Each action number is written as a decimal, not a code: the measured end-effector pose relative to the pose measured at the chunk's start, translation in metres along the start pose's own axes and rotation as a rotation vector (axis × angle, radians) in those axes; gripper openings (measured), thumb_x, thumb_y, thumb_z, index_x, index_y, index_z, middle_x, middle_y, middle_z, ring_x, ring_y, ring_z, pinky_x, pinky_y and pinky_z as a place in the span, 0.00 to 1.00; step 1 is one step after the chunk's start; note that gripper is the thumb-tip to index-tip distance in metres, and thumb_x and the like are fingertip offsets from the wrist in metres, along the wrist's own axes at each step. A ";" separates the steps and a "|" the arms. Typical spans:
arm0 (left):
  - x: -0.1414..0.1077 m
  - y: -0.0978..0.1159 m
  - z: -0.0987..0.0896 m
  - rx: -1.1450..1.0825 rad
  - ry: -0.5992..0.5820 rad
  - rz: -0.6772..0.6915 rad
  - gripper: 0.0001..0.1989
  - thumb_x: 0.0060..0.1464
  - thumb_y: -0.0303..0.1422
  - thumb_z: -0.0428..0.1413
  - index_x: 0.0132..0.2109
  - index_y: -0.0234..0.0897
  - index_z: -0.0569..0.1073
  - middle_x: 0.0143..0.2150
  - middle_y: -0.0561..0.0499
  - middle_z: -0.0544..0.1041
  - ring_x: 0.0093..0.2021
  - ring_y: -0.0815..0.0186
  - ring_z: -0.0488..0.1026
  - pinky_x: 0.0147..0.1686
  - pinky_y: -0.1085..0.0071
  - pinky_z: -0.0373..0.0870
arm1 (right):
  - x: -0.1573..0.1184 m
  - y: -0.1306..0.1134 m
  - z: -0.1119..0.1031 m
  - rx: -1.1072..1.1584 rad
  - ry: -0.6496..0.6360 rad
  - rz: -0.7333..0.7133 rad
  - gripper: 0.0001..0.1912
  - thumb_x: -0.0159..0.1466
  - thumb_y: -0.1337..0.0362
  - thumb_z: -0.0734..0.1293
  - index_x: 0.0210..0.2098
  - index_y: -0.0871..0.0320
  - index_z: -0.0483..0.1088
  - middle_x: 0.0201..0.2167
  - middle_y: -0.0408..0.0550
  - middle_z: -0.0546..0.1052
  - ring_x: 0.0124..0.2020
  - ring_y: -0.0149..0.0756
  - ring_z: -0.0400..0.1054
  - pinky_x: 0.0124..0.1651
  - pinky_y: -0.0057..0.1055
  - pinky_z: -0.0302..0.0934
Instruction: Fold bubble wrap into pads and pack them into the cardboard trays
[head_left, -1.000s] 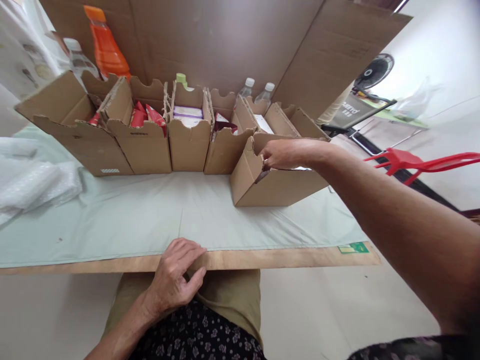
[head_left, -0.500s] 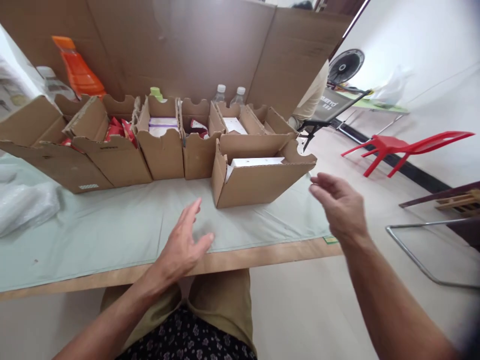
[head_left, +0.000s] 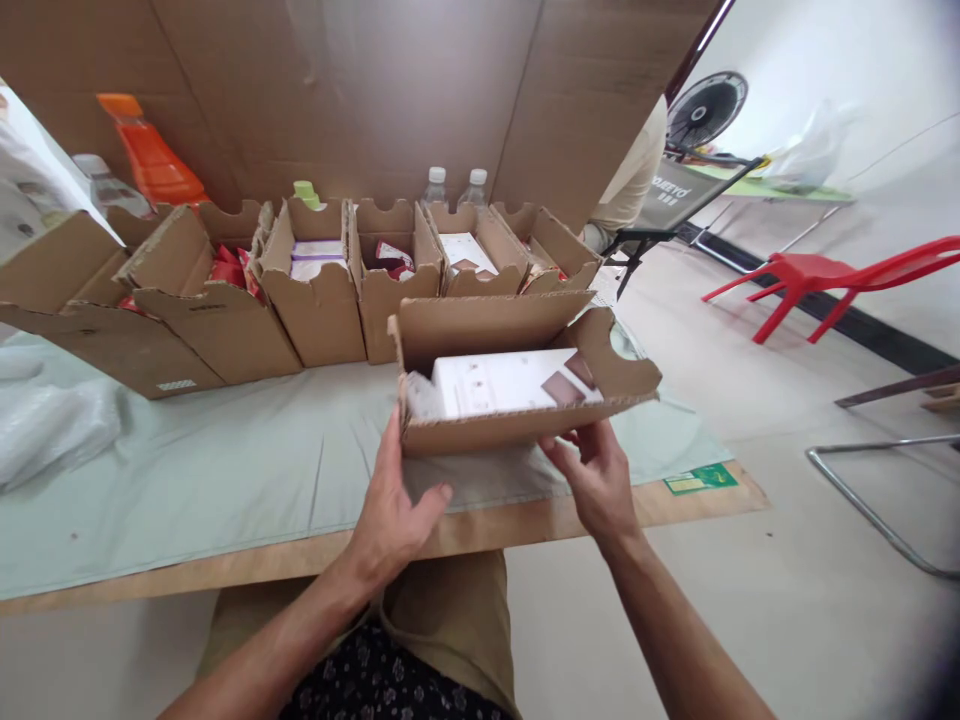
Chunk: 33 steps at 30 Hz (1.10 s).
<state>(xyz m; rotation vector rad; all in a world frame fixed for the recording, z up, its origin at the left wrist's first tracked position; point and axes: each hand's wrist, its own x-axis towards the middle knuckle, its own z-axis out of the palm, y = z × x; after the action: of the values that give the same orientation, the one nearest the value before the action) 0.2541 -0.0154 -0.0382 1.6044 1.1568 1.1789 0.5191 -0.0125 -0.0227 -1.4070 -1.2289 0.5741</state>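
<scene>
An open cardboard box (head_left: 480, 437) is tilted toward me at the table's front, with a white carton (head_left: 510, 383) and some clear wrap inside. My left hand (head_left: 397, 510) rests against its left end, fingers along the side and thumb apart. Under the box's front right part is my right hand (head_left: 596, 475), its fingers curled beneath the cardboard and partly hidden. Behind stands a row of several cardboard bins (head_left: 322, 312) holding red packets (head_left: 231, 268), white cartons and a dark red packet (head_left: 394, 260).
Clear plastic wrap (head_left: 56, 430) lies at the table's left. An orange bottle (head_left: 154, 150) and clear bottles stand behind the bins, before a tall cardboard panel (head_left: 337, 100). To the right are a red chair (head_left: 825, 272), a metal frame and a seated person's sleeve (head_left: 634, 175).
The box, upright before, is now tilted toward me and closer. My right hand has moved left to it, and my left hand has come to its left end.
</scene>
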 end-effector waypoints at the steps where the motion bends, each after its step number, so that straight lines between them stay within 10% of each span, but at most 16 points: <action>1: -0.020 -0.002 -0.009 0.015 0.029 -0.053 0.39 0.60 0.39 0.61 0.73 0.41 0.57 0.70 0.38 0.67 0.73 0.43 0.62 0.72 0.40 0.57 | -0.014 -0.003 0.007 -0.004 0.005 -0.014 0.26 0.61 0.47 0.76 0.52 0.52 0.71 0.50 0.52 0.78 0.53 0.49 0.72 0.58 0.48 0.67; 6: -0.085 -0.010 -0.065 0.077 0.231 -0.153 0.35 0.59 0.44 0.63 0.69 0.41 0.63 0.62 0.40 0.75 0.69 0.46 0.68 0.71 0.45 0.63 | -0.046 -0.038 0.065 0.059 -0.127 -0.060 0.24 0.62 0.49 0.74 0.53 0.51 0.71 0.50 0.52 0.80 0.54 0.51 0.73 0.58 0.49 0.68; 12: -0.063 0.014 -0.094 0.062 0.346 -0.057 0.37 0.60 0.39 0.63 0.71 0.44 0.59 0.69 0.41 0.68 0.71 0.49 0.65 0.74 0.45 0.57 | -0.027 -0.063 0.105 0.186 -0.243 -0.127 0.25 0.63 0.48 0.73 0.56 0.50 0.70 0.52 0.50 0.79 0.52 0.47 0.72 0.57 0.46 0.68; 25: -0.077 0.015 -0.039 0.103 0.083 -0.075 0.45 0.63 0.37 0.59 0.79 0.41 0.44 0.78 0.36 0.54 0.78 0.41 0.52 0.75 0.37 0.51 | -0.020 -0.038 0.049 0.271 -0.107 -0.052 0.25 0.66 0.50 0.72 0.61 0.47 0.71 0.60 0.48 0.77 0.61 0.50 0.70 0.64 0.48 0.65; 33: -0.061 0.031 0.055 0.061 -0.319 0.068 0.58 0.55 0.28 0.60 0.78 0.48 0.29 0.82 0.42 0.30 0.81 0.41 0.35 0.75 0.36 0.45 | 0.027 0.004 -0.036 0.249 0.207 -0.087 0.23 0.69 0.42 0.64 0.55 0.48 0.74 0.58 0.47 0.78 0.64 0.48 0.69 0.70 0.51 0.60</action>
<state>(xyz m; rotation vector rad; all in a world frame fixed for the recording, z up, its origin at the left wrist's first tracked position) 0.3049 -0.0871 -0.0353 1.8128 0.9450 0.8948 0.5611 -0.0031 -0.0089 -1.1663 -1.0106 0.4893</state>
